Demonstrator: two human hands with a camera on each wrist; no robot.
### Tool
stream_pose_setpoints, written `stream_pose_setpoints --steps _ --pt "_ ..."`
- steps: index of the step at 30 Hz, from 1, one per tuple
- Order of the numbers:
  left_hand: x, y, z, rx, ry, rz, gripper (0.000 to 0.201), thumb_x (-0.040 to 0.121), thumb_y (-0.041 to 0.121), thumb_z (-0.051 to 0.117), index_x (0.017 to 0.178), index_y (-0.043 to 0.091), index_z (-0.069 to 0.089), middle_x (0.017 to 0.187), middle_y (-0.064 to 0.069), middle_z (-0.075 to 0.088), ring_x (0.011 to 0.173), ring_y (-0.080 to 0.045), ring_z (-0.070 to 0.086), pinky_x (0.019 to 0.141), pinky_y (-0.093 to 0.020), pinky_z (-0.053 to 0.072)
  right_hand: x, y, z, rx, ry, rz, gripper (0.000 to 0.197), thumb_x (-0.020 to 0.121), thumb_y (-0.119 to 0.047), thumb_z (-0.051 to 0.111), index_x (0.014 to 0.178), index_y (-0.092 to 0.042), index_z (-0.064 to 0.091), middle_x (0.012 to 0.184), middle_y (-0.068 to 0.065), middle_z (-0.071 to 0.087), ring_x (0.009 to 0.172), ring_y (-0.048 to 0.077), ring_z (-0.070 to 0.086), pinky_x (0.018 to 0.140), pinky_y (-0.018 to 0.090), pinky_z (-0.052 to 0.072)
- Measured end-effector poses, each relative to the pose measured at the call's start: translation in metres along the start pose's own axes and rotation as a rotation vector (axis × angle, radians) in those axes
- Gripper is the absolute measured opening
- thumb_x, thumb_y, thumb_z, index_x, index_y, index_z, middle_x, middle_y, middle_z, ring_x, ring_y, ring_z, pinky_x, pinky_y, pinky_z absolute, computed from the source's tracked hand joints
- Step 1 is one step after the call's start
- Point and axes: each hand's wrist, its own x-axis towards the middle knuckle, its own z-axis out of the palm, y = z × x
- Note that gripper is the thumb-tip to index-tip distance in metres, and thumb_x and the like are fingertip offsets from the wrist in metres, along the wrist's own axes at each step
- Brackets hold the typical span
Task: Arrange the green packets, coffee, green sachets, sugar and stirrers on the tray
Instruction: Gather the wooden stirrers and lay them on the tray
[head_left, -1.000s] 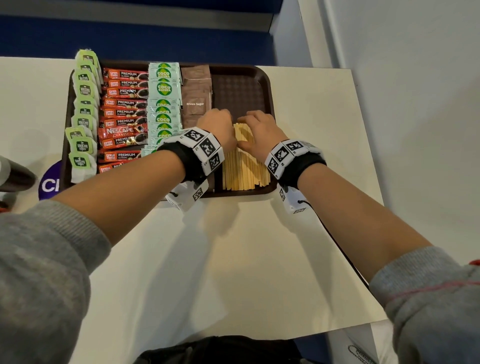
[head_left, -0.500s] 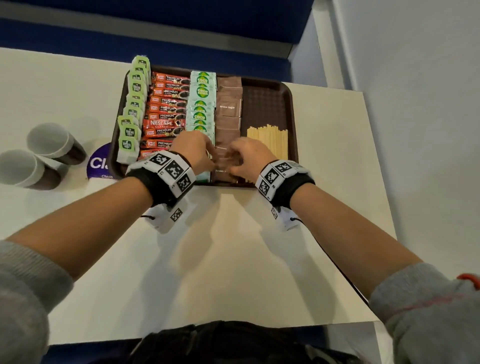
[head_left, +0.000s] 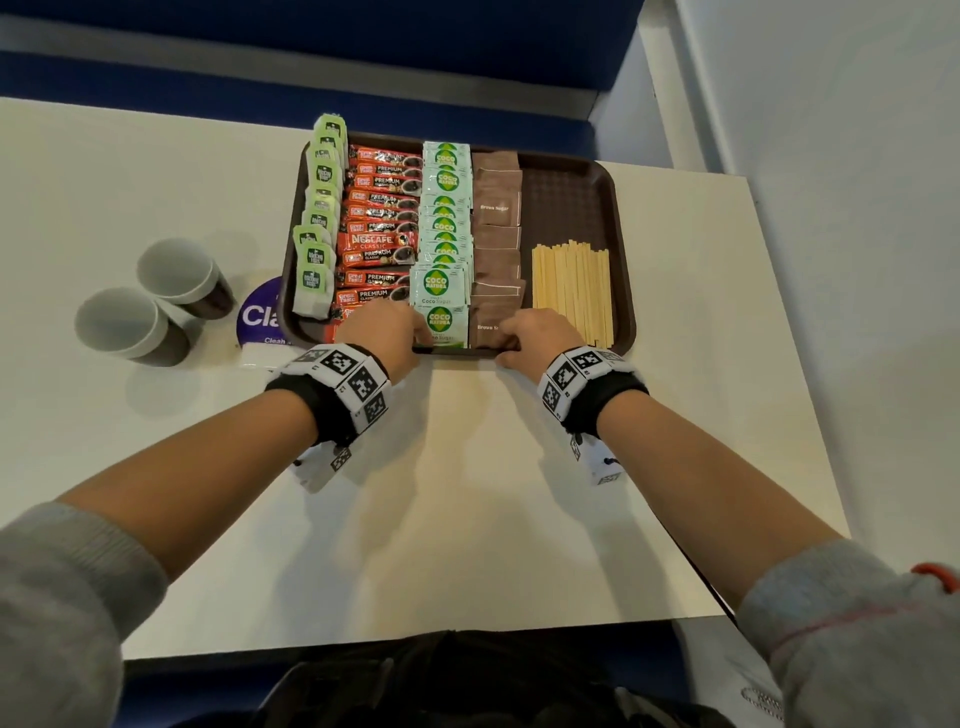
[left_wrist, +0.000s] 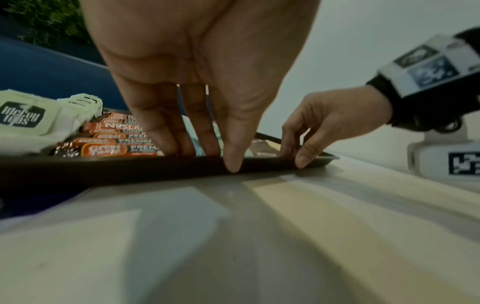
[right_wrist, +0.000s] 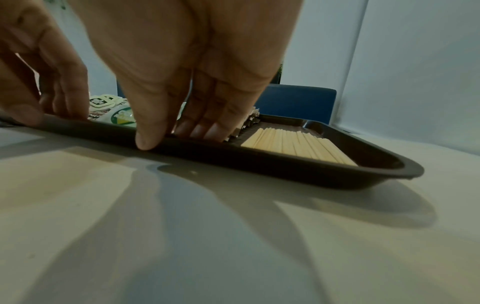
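Observation:
A brown tray (head_left: 621, 234) holds rows, from left to right: green packets (head_left: 317, 218), red coffee sticks (head_left: 382, 223), green Coco sachets (head_left: 444, 234), brown sugar packets (head_left: 496, 218) and wooden stirrers (head_left: 571, 291). My left hand (head_left: 410, 340) is at the near rim, thumb on the outer edge (left_wrist: 233, 164) and fingers inside by the coffee and sachets. My right hand (head_left: 506, 345) holds the same rim, thumb outside (right_wrist: 148, 142) and fingers on the nearest sugar packet. The packet ends under both hands are hidden.
Two white-lined paper cups (head_left: 179, 270) (head_left: 124, 325) stand left of the tray. A purple round label (head_left: 260, 312) lies partly under the tray's near left corner. The white table (head_left: 467, 519) ends at a wall on the right and a blue bench behind.
Both hands left the stirrers, passed over the sugar packets and came back to the tray's near rim. The stirrers now lie uncovered.

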Motion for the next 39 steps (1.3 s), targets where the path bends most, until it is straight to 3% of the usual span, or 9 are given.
stream_pose_setpoints --steps 6,14,27,39 --pt "0.002 -0.003 0.004 -0.052 0.018 0.024 0.023 0.085 0.009 0.065 0.103 0.021 0.073 0.105 -0.006 0.07 0.097 -0.025 0.064 0.092 -0.038 0.051 -0.003 -0.001 0.004 0.038 0.052 0.049 0.02 0.087 -0.025 0.064 0.106 -0.023 0.069 0.109 -0.001 0.066 0.103 0.02 0.059 0.086 0.029 0.048" --pt "0.003 0.012 0.01 -0.047 -0.002 0.068 0.023 0.085 0.009 0.066 0.104 0.02 0.072 0.106 -0.006 0.07 0.099 -0.025 0.063 0.092 -0.037 0.05 -0.017 0.011 0.004 0.045 0.06 0.085 0.017 0.086 -0.023 0.064 0.103 -0.023 0.069 0.106 -0.003 0.066 0.1 0.018 0.06 0.08 0.025 0.046" --pt "0.019 0.109 0.039 -0.027 -0.079 0.169 0.024 0.085 0.012 0.067 0.106 0.021 0.071 0.112 -0.004 0.068 0.104 -0.024 0.062 0.092 -0.033 0.049 -0.063 0.096 -0.009 0.056 0.031 0.236 0.017 0.087 -0.02 0.064 0.102 -0.022 0.069 0.108 0.0 0.066 0.101 0.02 0.06 0.085 0.029 0.049" --pt "0.058 0.178 0.053 -0.047 -0.085 0.201 0.025 0.084 0.008 0.066 0.105 0.019 0.071 0.109 -0.006 0.068 0.102 -0.024 0.061 0.088 -0.031 0.048 -0.066 0.17 -0.023 0.078 0.101 0.32 0.018 0.087 -0.02 0.064 0.104 -0.023 0.069 0.112 0.002 0.064 0.105 0.024 0.058 0.09 0.035 0.049"
